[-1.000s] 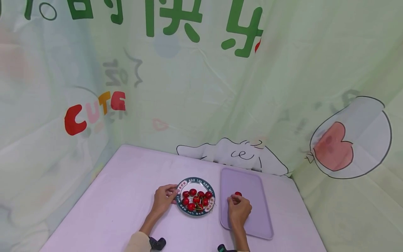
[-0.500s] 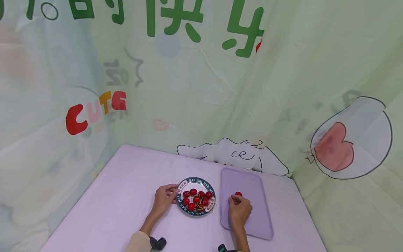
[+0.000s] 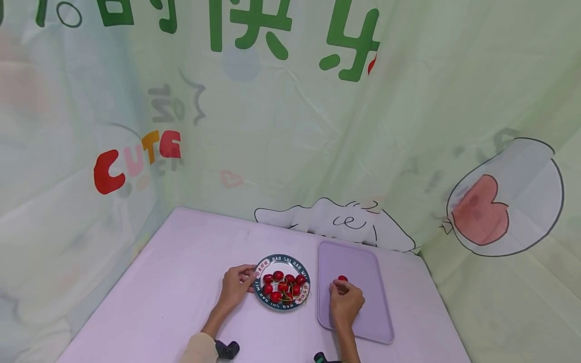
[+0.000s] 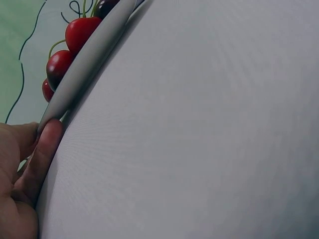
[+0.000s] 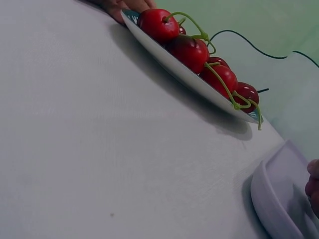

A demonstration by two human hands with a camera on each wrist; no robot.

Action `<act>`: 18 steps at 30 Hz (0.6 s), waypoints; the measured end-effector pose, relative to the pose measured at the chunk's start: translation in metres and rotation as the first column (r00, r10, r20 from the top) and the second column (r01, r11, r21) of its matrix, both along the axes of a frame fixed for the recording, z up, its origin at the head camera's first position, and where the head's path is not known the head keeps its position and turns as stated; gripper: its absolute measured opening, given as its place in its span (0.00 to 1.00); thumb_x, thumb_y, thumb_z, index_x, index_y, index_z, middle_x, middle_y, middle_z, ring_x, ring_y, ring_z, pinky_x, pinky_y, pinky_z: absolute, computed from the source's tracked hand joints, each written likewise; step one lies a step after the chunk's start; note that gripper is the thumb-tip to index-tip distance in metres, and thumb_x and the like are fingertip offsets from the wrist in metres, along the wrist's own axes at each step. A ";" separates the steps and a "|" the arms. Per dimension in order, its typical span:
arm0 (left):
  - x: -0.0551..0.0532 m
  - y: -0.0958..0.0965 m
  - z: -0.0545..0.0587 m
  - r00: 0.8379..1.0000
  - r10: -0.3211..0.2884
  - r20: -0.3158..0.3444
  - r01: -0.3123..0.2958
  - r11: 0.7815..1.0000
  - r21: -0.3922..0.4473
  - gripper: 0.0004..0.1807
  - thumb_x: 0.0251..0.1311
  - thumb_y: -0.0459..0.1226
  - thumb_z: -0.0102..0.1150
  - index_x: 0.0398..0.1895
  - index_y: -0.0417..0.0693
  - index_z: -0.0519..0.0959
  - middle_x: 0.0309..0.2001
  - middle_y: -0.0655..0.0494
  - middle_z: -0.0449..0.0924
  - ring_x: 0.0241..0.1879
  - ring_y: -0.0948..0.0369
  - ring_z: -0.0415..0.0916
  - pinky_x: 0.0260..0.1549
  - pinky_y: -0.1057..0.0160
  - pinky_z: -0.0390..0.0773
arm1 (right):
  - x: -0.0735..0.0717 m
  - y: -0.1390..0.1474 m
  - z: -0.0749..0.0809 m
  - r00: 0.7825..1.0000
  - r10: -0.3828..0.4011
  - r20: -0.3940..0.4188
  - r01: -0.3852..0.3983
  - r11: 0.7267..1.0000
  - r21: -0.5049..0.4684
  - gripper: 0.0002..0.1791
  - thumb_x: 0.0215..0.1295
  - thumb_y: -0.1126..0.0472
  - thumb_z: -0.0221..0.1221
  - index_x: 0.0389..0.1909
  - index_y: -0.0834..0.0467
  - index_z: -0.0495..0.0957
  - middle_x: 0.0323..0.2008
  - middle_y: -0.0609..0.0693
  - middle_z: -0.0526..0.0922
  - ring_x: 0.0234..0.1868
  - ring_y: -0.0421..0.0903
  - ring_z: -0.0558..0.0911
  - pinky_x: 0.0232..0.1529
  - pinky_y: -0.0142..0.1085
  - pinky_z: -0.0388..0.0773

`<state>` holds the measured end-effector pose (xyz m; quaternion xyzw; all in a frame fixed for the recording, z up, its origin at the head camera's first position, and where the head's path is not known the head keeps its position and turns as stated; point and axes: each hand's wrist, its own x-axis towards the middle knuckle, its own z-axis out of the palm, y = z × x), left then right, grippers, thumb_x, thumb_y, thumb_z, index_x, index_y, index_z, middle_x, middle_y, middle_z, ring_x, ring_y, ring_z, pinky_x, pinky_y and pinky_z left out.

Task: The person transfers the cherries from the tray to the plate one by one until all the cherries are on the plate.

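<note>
A round plate [image 3: 260, 297] with a dark green lettered rim bears several red cherries [image 3: 276, 297] with green stems. My left hand [image 3: 234, 288] pinches the plate's left rim; in the left wrist view, the thumb and a finger [image 4: 44, 149] lie on either side of that edge. Over the purple tray [image 3: 363, 312], my right hand [image 3: 347, 303] has its fingers bent and bunched against a single cherry [image 3: 342, 278], which shows just beyond them. The exact contact is hidden behind the hand. The right wrist view catches only fingertips [image 5: 313, 186] above the tray.
Plate and tray stand side by side on a pale lilac table [image 3: 181, 282], a narrow gap between them. A printed cloth curtain [image 3: 290, 151] rises behind the table and along both sides. Dark devices [image 3: 227, 350] sit at the wrists.
</note>
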<state>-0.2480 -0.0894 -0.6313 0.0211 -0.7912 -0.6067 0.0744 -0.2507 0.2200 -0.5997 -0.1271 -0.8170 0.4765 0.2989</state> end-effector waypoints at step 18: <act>0.000 -0.002 0.001 1.000 -0.006 0.008 0.006 1.000 -0.007 0.17 0.75 0.34 0.68 0.63 0.41 0.86 0.42 0.48 0.86 0.28 0.62 0.83 0.28 0.72 0.87 | -0.001 0.001 0.015 1.000 -0.011 -0.022 0.007 0.983 -0.184 0.02 0.63 0.72 0.74 0.36 0.68 0.92 0.34 0.66 0.93 0.23 0.25 0.81 0.30 0.16 0.78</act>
